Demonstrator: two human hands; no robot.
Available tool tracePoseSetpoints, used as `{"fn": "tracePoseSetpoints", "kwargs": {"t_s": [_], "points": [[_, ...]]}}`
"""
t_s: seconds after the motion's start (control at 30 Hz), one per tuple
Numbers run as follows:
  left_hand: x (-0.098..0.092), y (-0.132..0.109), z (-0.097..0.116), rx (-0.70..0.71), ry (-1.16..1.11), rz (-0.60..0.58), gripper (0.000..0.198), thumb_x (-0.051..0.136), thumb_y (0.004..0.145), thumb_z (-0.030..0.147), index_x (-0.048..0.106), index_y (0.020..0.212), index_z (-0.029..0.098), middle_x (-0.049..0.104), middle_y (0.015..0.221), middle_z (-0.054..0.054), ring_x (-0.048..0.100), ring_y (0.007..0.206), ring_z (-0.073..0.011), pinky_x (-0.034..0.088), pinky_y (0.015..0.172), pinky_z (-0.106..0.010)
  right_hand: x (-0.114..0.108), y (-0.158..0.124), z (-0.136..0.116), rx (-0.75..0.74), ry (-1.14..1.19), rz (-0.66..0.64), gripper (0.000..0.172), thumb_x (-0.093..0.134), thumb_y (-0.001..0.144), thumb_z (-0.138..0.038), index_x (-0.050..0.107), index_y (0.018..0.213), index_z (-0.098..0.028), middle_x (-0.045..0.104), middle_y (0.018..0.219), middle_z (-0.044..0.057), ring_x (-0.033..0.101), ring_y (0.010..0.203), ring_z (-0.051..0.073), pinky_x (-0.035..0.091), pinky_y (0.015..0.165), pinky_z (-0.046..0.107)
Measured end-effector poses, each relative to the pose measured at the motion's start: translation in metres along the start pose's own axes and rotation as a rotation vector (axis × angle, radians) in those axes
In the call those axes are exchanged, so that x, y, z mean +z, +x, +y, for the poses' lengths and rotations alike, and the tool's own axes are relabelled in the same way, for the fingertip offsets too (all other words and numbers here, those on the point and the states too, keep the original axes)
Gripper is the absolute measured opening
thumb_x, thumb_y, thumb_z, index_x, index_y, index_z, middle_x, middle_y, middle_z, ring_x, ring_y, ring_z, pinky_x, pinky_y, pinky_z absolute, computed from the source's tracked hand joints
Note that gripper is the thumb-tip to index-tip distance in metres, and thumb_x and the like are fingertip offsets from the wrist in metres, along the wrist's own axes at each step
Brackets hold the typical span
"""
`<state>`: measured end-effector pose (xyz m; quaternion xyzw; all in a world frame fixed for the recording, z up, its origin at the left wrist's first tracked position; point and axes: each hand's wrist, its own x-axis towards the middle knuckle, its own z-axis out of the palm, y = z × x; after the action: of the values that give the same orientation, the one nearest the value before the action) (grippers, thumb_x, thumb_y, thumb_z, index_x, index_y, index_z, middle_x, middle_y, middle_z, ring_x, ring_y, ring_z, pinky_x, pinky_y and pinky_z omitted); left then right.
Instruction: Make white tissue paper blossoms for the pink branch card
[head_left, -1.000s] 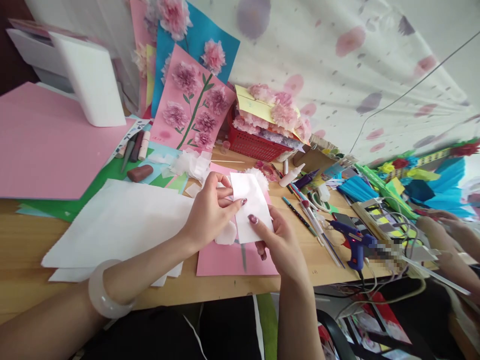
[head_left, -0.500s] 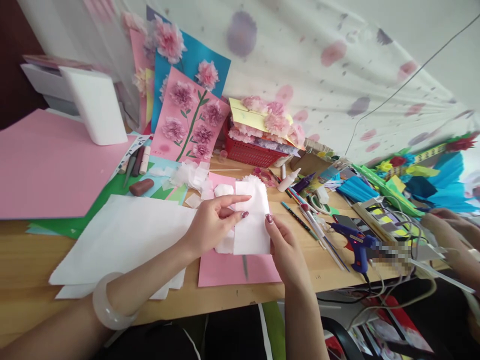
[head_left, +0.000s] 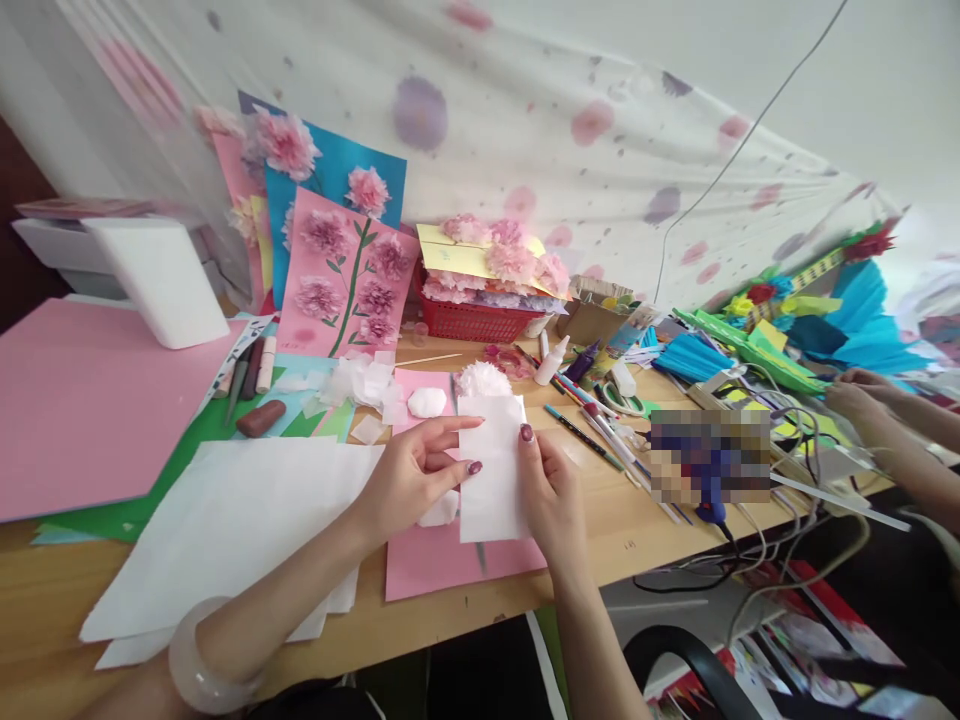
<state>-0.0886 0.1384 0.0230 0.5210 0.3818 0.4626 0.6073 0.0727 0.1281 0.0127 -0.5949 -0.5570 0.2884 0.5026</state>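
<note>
Centrally, paper was gripped at its right edge by the right hand above a card; the left hand was set over its left edge, its grip unclear. Tearing could be caused by uneven pulling. Behind, a flower was partly blocked; sheets were overlapped by the left forearm.

white sheet: matt, smooth paper | table: smooth wood | red basket: plastic | bracelet: glossy, smooth
</note>
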Motion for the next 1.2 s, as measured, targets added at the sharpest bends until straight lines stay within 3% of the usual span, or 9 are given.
{"fn": "tracePoseSetpoints", "kwargs": {"t_s": [0.27,0.4,0.5,0.57,0.73,0.8,0.9,1.07,1.2], "points": [[-0.002,-0.003,-0.004,-0.049,0.086,-0.134,0.03,0.067,0.075,0.027,0.068,0.104,0.018,0.065,0.07,-0.002,0.06,0.062,-0.0125,0.048,0.058,-0.022,0.001,0.003,-0.004,-0.051,0.012,0.043,0.037,0.042,0.09,-0.049,0.055,0.075,-0.018,0.04,0.052,-0.005,0.032,0.045,0.009,0.022,0.042,0.022],[-0.002,-0.003,-0.005,-0.111,0.078,-0.12,0.034,0.069,0.073,0.026,0.069,0.106,0.019,0.067,0.071,-0.003,0.06,0.065,-0.0128,0.048,0.059,-0.021,-0.008,0.002,-0.001,-0.059,0.043,-0.007,0.041,0.042,0.09,-0.051,0.054,0.069,-0.018,0.042,0.049,-0.005,0.037,0.044,0.009,0.026,0.042,0.021],[-0.004,0.001,-0.005,-0.1,0.007,-0.012,0.032,0.072,0.07,0.023,0.071,0.101,0.018,0.067,0.069,-0.002,0.061,0.065,-0.0114,0.049,0.061,-0.019,-0.034,0.0,0.012,-0.016,0.064,0.027,0.041,0.04,0.091,-0.051,0.06,0.08,-0.018,0.051,0.053,-0.003,0.047,0.046,0.011,0.037,0.047,0.022],[-0.007,0.004,-0.006,-0.121,-0.104,0.063,0.033,0.074,0.067,0.021,0.071,0.099,0.018,0.067,0.069,-0.001,0.061,0.064,-0.0106,0.049,0.058,-0.017,-0.06,-0.002,0.028,-0.001,-0.007,0.127,0.039,0.042,0.09,-0.051,0.062,0.087,-0.017,0.057,0.06,0.0,0.053,0.051,0.013,0.043,0.051,0.025],[-0.015,0.011,-0.007,-0.211,-0.423,0.152,0.036,0.077,0.057,0.011,0.072,0.093,0.018,0.072,0.08,-0.003,0.066,0.066,-0.012,0.053,0.058,-0.017,-0.13,-0.01,0.079,-0.06,-0.5,0.361,0.03,0.047,0.086,-0.04,0.063,0.093,-0.017,0.064,0.098,0.013,0.062,0.079,0.025,0.05,0.07,0.04],[-0.016,0.012,-0.007,-0.254,-0.472,0.153,0.035,0.076,0.055,0.006,0.073,0.088,0.017,0.073,0.079,-0.004,0.067,0.065,-0.0127,0.054,0.058,-0.017,-0.146,-0.013,0.095,-0.123,-0.716,0.386,0.029,0.047,0.083,-0.035,0.064,0.095,-0.015,0.063,0.102,0.016,0.059,0.091,0.03,0.046,0.082,0.048],[-0.015,0.012,-0.006,-0.305,-0.484,0.119,0.031,0.075,0.056,0.004,0.074,0.084,0.016,0.074,0.078,-0.004,0.067,0.064,-0.0131,0.054,0.056,-0.018,-0.153,-0.016,0.105,-0.129,-0.856,0.305,0.03,0.045,0.083,-0.032,0.065,0.093,-0.013,0.065,0.098,0.017,0.059,0.09,0.032,0.044,0.083,0.05],[-0.013,0.009,-0.006,-0.33,-0.481,0.111,0.028,0.073,0.057,0.002,0.074,0.082,0.016,0.074,0.077,-0.003,0.067,0.063,-0.0131,0.055,0.056,-0.018,-0.149,-0.012,0.079,-0.158,-0.722,0.14,0.025,0.046,0.085,-0.031,0.065,0.091,-0.018,0.067,0.098,0.012,0.062,0.089,0.026,0.048,0.078,0.041],[-0.013,0.008,-0.007,-0.343,-0.47,0.107,0.03,0.072,0.057,0.001,0.073,0.083,0.017,0.074,0.077,-0.004,0.067,0.061,-0.014,0.055,0.054,-0.02,-0.157,0.029,0.028,-0.182,-0.657,0.167,0.023,0.049,0.085,-0.033,0.066,0.087,-0.018,0.069,0.081,0.007,0.063,0.073,0.022,0.048,0.069,0.035]]}}
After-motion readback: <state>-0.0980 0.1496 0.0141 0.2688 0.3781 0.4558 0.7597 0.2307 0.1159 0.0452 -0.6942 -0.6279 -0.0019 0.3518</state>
